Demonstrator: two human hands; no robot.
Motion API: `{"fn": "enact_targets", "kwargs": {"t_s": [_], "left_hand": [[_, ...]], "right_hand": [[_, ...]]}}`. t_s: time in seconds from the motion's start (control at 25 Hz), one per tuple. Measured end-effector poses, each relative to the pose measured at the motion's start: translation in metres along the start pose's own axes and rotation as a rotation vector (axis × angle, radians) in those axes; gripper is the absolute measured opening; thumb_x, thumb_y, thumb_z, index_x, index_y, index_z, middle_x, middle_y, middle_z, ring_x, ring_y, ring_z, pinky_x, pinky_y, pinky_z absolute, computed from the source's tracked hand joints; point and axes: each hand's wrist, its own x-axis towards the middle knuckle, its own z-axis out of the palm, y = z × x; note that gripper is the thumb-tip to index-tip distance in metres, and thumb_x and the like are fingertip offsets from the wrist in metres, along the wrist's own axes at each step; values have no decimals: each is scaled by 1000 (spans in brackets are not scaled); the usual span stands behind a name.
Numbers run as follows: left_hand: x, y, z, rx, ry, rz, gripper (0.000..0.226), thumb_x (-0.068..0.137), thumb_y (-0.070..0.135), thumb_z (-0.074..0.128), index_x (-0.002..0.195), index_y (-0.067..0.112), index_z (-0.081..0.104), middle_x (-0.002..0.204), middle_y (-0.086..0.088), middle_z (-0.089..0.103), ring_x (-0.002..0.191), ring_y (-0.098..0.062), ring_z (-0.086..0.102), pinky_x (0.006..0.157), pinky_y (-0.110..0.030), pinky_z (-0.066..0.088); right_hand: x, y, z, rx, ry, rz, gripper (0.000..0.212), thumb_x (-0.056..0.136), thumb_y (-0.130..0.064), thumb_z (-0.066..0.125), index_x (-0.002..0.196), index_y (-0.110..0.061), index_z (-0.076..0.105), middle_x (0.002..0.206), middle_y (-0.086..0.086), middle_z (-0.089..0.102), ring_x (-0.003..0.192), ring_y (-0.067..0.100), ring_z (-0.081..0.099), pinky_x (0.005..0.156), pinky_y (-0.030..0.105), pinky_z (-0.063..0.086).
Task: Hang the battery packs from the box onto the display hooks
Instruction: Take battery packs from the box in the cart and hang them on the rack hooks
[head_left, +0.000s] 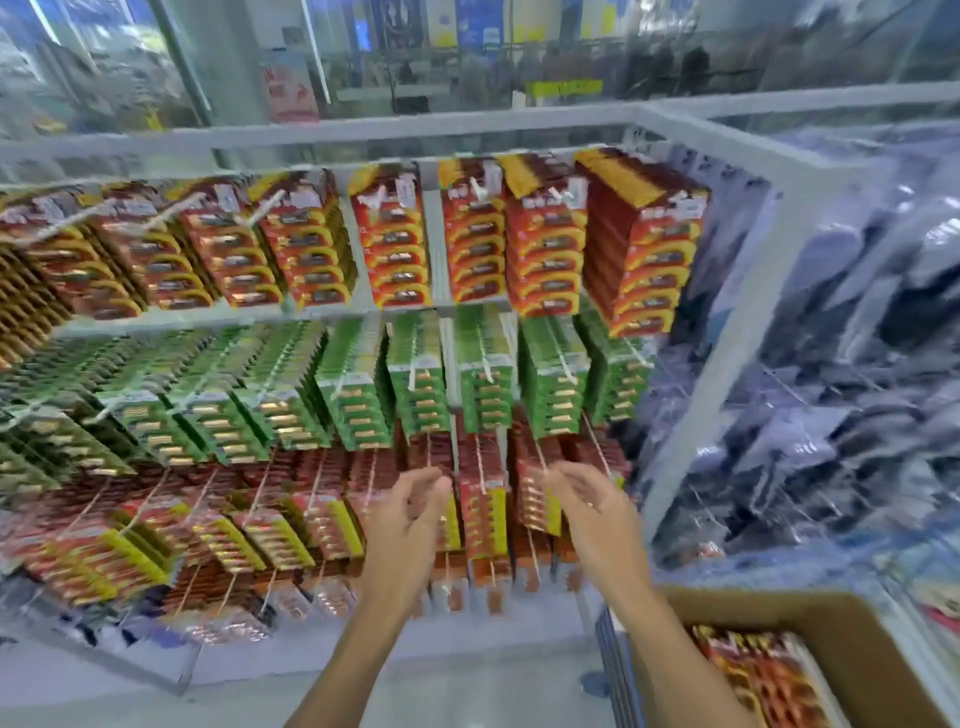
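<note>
Battery packs (753, 670) lie stacked in the cardboard box (857, 623) at lower right, nearest the person. They look like light, stiff carded blisters, probably best pinched at the card's top edge beside the hang hole. Beyond the box, the left hand (415, 519) and right hand (592, 504) hover half open with fingers loosely curved, holding nothing I can make out through the blur, close to the red packs on the lower display hooks (597, 448); green and orange rows hang farther up.

Both arms out fwd, up-left of the box (779, 608): L hand (410, 514) and R hand (587, 504) palms facing each other, fingers loosely curled, holding nothing.
</note>
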Motion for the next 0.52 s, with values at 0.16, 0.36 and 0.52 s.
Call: {"fn": "enact_targets", "kwargs": {"t_s": [0.16,0.36,0.52], "left_hand": [[-51,-20,27,-55,-78,-27,21,102,35,61,119,25,68,116,16,69,109,-8,66,99,-35,53],[-107,-32,68,-81,-196,-70,23,102,37,61,119,24,68,116,14,68,111,-6,64,104,-44,52],[-141,-33,108,-77,-286,-89,8,102,36,61,108,37,66,113,17,69,110,-10,65,99,-49,54]], "right_hand": [[-55,36,-28,-6,72,92,15,102,-34,63,111,-25,71,111,-10,73,107,1,66,93,19,49],[-118,77,-71,-65,164,167,17,101,-37,64,110,-26,73,106,-9,76,103,7,70,94,33,55],[-153,95,-115,-95,216,220,19,101,-40,62,114,-29,70,109,-15,73,104,2,67,94,28,52]]}}
